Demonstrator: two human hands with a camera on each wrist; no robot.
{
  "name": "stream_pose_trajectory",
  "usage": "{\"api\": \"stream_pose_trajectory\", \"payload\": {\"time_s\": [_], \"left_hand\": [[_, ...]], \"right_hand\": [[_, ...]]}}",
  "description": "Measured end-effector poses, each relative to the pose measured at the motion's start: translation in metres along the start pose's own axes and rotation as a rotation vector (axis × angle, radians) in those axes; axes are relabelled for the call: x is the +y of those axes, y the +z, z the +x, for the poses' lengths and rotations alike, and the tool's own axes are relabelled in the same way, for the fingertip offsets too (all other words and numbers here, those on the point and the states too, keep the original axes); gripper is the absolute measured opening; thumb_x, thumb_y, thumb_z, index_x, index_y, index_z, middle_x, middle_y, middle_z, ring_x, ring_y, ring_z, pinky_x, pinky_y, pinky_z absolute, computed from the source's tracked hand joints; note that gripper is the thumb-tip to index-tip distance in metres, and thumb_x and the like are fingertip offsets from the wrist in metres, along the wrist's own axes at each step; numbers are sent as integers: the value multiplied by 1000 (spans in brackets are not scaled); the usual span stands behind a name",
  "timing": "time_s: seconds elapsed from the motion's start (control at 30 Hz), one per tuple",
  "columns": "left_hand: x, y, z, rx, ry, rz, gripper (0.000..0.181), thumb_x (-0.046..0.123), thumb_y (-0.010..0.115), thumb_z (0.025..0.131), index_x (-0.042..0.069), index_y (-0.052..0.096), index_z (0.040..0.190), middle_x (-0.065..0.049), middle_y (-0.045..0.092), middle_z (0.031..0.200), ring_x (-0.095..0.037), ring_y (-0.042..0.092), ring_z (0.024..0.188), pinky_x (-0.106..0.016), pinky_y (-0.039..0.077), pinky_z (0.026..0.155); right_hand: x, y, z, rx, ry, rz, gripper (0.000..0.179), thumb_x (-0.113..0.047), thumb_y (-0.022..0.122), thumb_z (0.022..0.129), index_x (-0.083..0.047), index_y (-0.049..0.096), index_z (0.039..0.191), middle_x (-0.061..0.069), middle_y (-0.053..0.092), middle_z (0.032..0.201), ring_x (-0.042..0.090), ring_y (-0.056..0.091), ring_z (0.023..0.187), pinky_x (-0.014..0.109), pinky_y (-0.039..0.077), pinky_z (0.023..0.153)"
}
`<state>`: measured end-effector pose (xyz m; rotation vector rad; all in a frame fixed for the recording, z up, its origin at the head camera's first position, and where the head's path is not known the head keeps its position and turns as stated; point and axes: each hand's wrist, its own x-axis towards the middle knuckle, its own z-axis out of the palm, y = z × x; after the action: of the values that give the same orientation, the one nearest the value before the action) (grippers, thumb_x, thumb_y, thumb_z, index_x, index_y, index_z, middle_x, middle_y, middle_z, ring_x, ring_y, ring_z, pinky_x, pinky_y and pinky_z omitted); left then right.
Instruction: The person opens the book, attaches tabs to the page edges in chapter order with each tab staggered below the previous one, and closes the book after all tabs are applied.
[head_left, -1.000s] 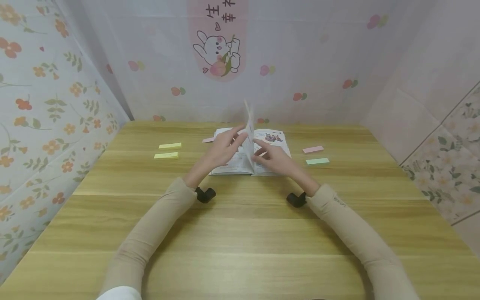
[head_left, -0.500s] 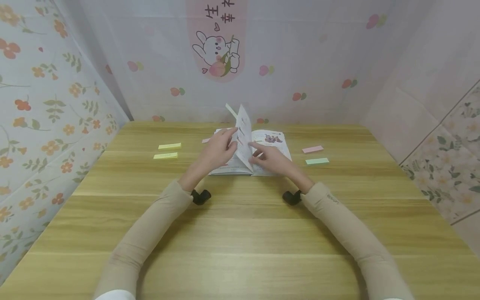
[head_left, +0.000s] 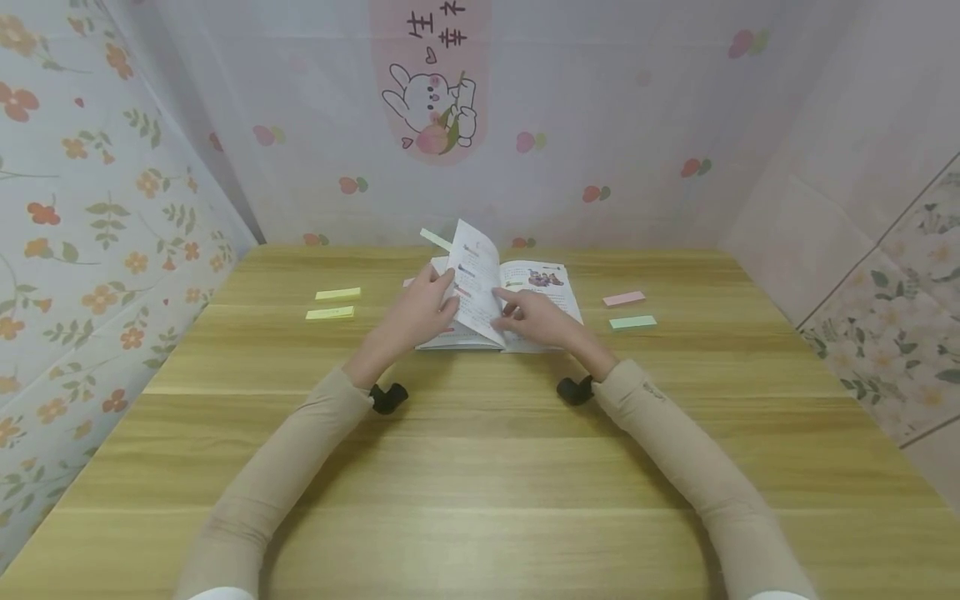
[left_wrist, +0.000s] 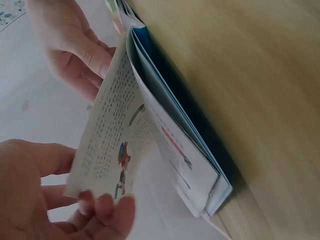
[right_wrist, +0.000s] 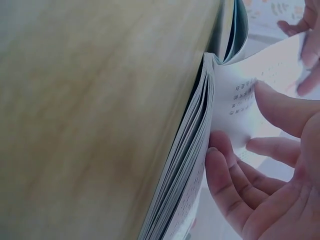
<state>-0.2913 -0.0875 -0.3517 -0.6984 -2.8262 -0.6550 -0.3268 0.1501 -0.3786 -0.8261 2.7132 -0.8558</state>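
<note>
An open book (head_left: 540, 304) with printed text and small pictures lies towards the table's far edge. One page (head_left: 476, 283) stands lifted, leaning over the left half, and a pale green strip (head_left: 437, 240) sticks out at its top. My left hand (head_left: 416, 308) holds this page by its outer edge, between thumb and fingers in the left wrist view. Near the spine, my right hand (head_left: 536, 318) touches the lifted page with its thumb (right_wrist: 280, 107), while other fingers rest by the right-hand pages (right_wrist: 187, 130). Nothing is gripped in it.
Two yellow sticky-note pads (head_left: 338, 294) lie on the wooden table (head_left: 480, 467) left of the book. To its right are a pink pad (head_left: 624, 298) and a green pad (head_left: 633, 322). A pink strip (head_left: 408, 282) shows at the book's left edge. Behind hangs a printed curtain (head_left: 637, 108).
The lifted page has swung from nearly upright down to the left, with my left hand moving left along with it. The green strip came into view. My right hand shifted slightly left.
</note>
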Motion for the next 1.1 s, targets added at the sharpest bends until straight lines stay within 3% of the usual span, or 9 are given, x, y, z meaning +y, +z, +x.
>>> {"api": "stream_pose_trajectory", "payload": {"time_s": [0.1, 0.33, 0.67, 0.8, 0.9, 1.1], "left_hand": [[-3, 0, -2, -46, -24, 42, 53, 19, 50, 101, -8, 45, 146, -25, 51, 115, -27, 51, 81, -33, 47, 62], [-11, 0, -4, -168, -57, 128, 54, 25, 48, 103, -10, 45, 144, -36, 49, 133, -37, 54, 106, -48, 51, 88], [-15, 0, -6, -270, -69, 171, 45, 28, 50, 104, -9, 55, 128, -34, 54, 126, -32, 54, 94, -43, 51, 75], [-15, -1, -8, -320, -76, 169, 40, 27, 52, 104, -9, 57, 120, -23, 60, 99, -25, 52, 79, -36, 47, 66], [-15, -1, -8, -348, -74, 167, 39, 26, 52, 104, -10, 58, 118, -12, 55, 82, -21, 50, 72, -32, 43, 61], [-16, 1, -8, -392, -99, 177, 46, 28, 51, 104, -11, 55, 127, -14, 57, 91, -24, 53, 80, -35, 47, 67]], "right_hand": [[0, 0, 3, -11, -3, -17, 68, -24, 67, 99, 0, 35, 154, 20, 70, 113, 29, 70, 100, 39, 55, 87], [-2, 1, 6, -31, 20, -90, 71, -29, 68, 98, 1, 35, 153, 22, 62, 115, 29, 65, 99, 37, 54, 86], [-3, -1, 9, -77, 38, -153, 75, -34, 68, 98, -2, 33, 156, 25, 56, 121, 31, 59, 102, 41, 50, 91], [-4, -1, 10, -91, 43, -146, 75, -35, 68, 98, -2, 33, 155, 26, 55, 122, 29, 54, 100, 40, 48, 88], [-6, 0, 11, -97, 41, -140, 74, -34, 69, 97, -1, 34, 154, 25, 54, 120, 27, 50, 97, 38, 46, 85], [-5, 1, 12, -111, 51, -131, 74, -35, 69, 97, -2, 35, 154, 25, 53, 123, 26, 47, 98, 37, 43, 85]]}}
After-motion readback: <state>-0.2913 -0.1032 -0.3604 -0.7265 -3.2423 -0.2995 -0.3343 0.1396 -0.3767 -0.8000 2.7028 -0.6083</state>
